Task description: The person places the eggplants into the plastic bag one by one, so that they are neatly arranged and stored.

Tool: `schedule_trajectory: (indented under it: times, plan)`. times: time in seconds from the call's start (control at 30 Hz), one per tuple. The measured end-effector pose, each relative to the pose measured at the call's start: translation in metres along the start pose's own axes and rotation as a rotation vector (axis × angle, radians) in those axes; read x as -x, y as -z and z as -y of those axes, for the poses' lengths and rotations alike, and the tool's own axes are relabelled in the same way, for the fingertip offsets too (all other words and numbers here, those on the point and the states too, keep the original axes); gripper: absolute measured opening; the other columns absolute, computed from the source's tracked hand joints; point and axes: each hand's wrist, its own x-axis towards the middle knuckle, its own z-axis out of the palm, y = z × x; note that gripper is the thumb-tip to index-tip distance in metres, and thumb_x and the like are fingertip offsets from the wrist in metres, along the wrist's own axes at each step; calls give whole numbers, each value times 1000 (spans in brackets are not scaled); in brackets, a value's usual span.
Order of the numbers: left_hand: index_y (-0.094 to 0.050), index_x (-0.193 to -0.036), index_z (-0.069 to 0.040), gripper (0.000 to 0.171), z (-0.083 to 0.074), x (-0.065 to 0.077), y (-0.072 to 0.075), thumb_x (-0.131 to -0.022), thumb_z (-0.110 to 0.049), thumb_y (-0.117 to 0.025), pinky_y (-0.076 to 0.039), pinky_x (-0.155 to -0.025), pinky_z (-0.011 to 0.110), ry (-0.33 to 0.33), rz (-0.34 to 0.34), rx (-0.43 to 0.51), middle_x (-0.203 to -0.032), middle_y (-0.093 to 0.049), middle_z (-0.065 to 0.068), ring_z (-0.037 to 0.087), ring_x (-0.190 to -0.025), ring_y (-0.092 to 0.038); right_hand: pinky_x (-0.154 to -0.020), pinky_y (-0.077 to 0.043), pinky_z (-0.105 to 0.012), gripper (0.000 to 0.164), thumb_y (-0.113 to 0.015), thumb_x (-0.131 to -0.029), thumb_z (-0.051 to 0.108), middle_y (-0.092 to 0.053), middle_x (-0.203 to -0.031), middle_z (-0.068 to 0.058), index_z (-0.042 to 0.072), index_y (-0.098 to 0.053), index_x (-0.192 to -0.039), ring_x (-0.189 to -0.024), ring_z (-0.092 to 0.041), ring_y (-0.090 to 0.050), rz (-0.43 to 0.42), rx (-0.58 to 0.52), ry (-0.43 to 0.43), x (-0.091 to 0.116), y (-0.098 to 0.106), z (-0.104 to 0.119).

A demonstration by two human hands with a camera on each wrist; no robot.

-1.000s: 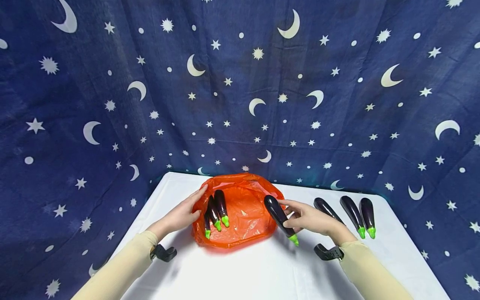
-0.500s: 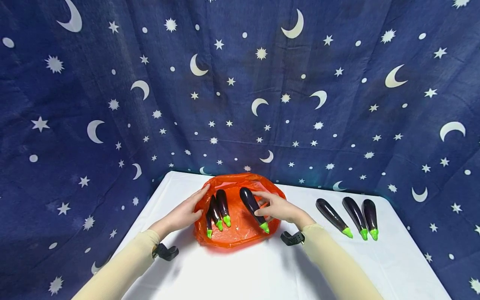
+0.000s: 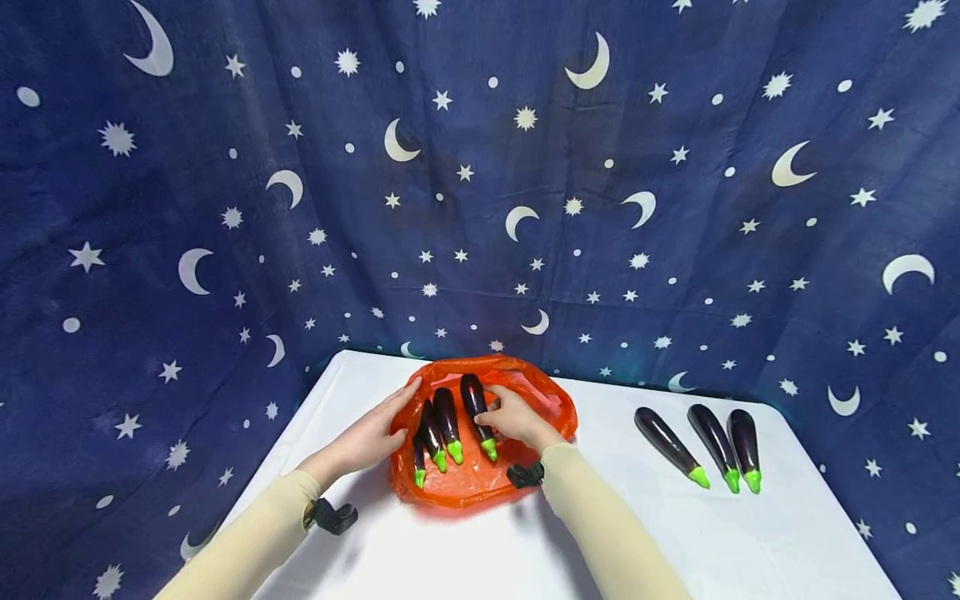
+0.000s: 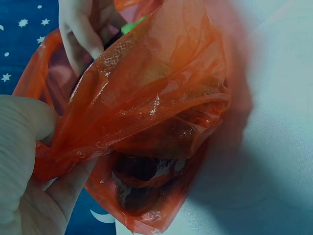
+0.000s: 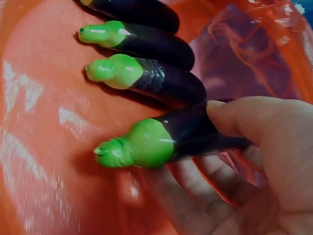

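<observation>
An orange-red plastic bag (image 3: 552, 400) lies spread with its mouth facing up. My left hand (image 3: 363, 439) holds its left rim; in the left wrist view, thumb and fingers pinch the film (image 4: 142, 93). Over the bag's inside, my right hand (image 3: 519, 419) grips a dark eggplant (image 3: 474, 398) with a green stem end, thumb on one side and fingers on the other. To its left in the bag lie three more eggplants (image 3: 446, 412), side by side with stems toward me. The right wrist view shows the held eggplant (image 5: 190, 129) close beside them, partly covered by the hand.
Three eggplants (image 3: 667, 442) lie on the white table (image 3: 780, 533) to the right of the bag. Behind the table hangs a dark blue cloth (image 3: 480, 208) with moons and stars. A black strap device (image 3: 330, 517) sits on each wrist.
My right hand has carried its eggplant leftward, from the bag's right edge to beside the three eggplants inside. My left hand stays at the bag's left rim.
</observation>
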Motion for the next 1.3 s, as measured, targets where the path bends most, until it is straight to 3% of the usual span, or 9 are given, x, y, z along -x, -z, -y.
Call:
schedule_trajectory:
  times: [0.3,0.63,0.83,1.07,1.3]
  plan:
    - [-19,-166,-17,87,0,-2,-1,-92,4,-61,-27,-119,53,7,4,2,-165,-28,18,34,-150,-29,-74,-62,-46,69,-75,-92,9,-64,-115,-19,5,-44,-153,-91,-31,-67,-105,-36,-36,-19,-19,2]
    - [-19,-166,-17,87,-1,-4,0,-93,3,-62,-26,-119,53,15,12,1,-165,-27,17,34,-151,-28,-86,-59,-44,62,-74,-91,6,-64,-123,-22,2,-50,-149,-94,-29,-68,-134,-49,-40,-25,-27,3]
    - [-18,-166,-19,87,-1,-3,1,-94,2,-61,-25,-120,51,29,23,5,-166,-27,16,32,-151,-27,-84,-60,-43,60,-72,-92,3,-62,-127,-23,-3,-50,-147,-93,-28,-69,-116,-54,-20,-26,-34,0]
    - [-18,-166,-19,86,-1,-4,1,-94,1,-61,-24,-120,51,40,29,11,-166,-26,15,32,-151,-27,-87,-59,-45,61,-72,-92,3,-60,-133,-24,-1,-49,-149,-97,-31,-68,-126,-35,-62,-21,-38,4]
    - [-18,-166,-17,87,-3,-3,1,-93,3,-62,-25,-120,52,23,24,23,-166,-26,17,34,-151,-27,-83,-60,-41,62,-74,-92,8,-65,-122,-21,-2,-50,-148,-92,-27,-67,-127,40,-52,-24,-42,1]
